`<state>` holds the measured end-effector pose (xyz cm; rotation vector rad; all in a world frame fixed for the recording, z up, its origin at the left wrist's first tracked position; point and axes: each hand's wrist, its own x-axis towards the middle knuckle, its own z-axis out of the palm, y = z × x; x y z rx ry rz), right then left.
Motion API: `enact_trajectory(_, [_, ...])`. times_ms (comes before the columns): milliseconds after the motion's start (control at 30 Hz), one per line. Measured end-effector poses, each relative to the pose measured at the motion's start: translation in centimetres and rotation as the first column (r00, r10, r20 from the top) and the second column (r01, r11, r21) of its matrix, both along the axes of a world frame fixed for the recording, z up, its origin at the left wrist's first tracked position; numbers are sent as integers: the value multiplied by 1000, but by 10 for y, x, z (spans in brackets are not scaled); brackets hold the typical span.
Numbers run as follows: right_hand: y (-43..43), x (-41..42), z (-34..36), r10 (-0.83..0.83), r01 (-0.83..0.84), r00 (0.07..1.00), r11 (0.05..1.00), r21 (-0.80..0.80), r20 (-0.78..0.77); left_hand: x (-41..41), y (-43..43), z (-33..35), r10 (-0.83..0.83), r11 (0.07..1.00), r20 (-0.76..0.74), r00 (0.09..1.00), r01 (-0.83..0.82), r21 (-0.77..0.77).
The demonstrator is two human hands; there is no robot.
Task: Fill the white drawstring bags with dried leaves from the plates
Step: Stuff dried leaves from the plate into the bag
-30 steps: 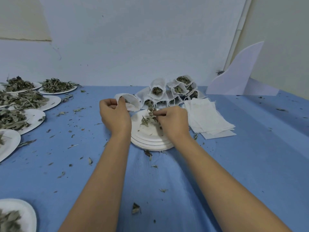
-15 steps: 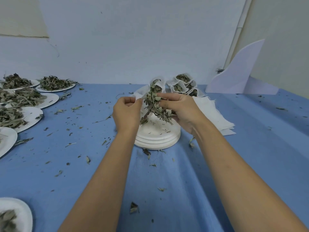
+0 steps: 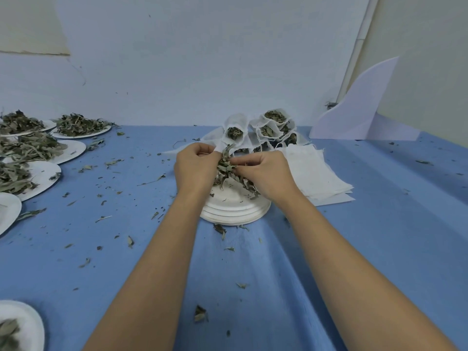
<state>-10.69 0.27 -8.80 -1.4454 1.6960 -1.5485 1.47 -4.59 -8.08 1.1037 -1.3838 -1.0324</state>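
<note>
Pinching dried leaves (image 3: 228,168) at centre frame, the left hand (image 3: 195,168) and right hand (image 3: 266,171) curl above stacked plates (image 3: 235,210). Behind stand filled bags (image 3: 266,130); leaf-heaped plates (image 3: 73,150) line the left edge. Any bag between the fingers is hidden.

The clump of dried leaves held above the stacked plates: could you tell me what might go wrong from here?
The clump of dried leaves hangs loose below the right hand's grip, so pieces may drop past the stacked plates onto the blue cloth, littered with scraps.
The filled bags stand open just behind; a nudge could spill them.
</note>
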Motion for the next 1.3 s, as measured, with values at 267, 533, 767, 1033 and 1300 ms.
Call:
enact_trajectory(267, [-2,-1,-3,-160,160,987,987,-14,-15,4,3,2,-265,960,74,961,270,-73])
enact_trajectory(533, [-5,-4,0,-276,257,937,960,114,215,-4,9,0,-404,810,513,758,557,-185])
enact_trajectory(767, [-4,12,-2,-272,243,898,962,125,346,-8,9,-8,-45,800,653,756,419,-430])
enact_trajectory(1033, [0,19,5,-133,101,934,988,113,331,-2,4,-9,15,861,535,845,261,-437])
enact_trajectory(1300, [-6,21,9,-107,65,933,989,131,344,-4,1,-14,-10,943,357,934,127,-306])
